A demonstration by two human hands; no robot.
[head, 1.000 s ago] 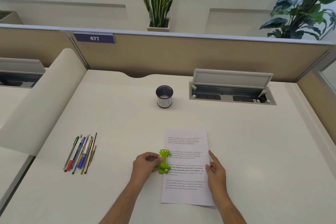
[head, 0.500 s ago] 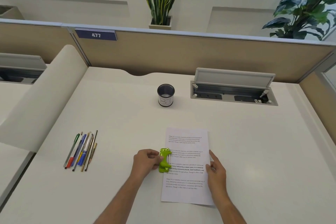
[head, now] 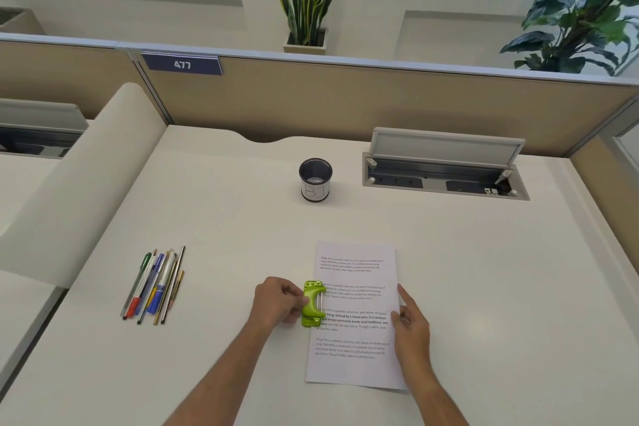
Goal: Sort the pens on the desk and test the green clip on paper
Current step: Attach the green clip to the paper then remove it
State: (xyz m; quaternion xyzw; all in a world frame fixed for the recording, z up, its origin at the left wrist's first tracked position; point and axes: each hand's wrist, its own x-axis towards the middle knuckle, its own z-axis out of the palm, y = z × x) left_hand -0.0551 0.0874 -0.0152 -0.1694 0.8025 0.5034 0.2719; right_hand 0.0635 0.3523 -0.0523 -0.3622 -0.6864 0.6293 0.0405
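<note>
Pinching the green clip (head: 313, 303) by its outer, left side, the left hand (head: 279, 301) holds it at the left edge of the printed paper (head: 356, 315), about midway down the sheet, which lies flat on the desk (head: 484, 287). The right hand (head: 409, 322) rests fingers-down on the sheet's right edge, holding nothing, only steadying it. The clip looks like light, rigid plastic with a metal bar (probably sprung, so it may snap), best gripped on its back away from the jaw. The paper is thin and will buckle or slide unless pinned. The pens (head: 155, 284) lie grouped well to the left, the cup (head: 315, 179) behind.
</note>
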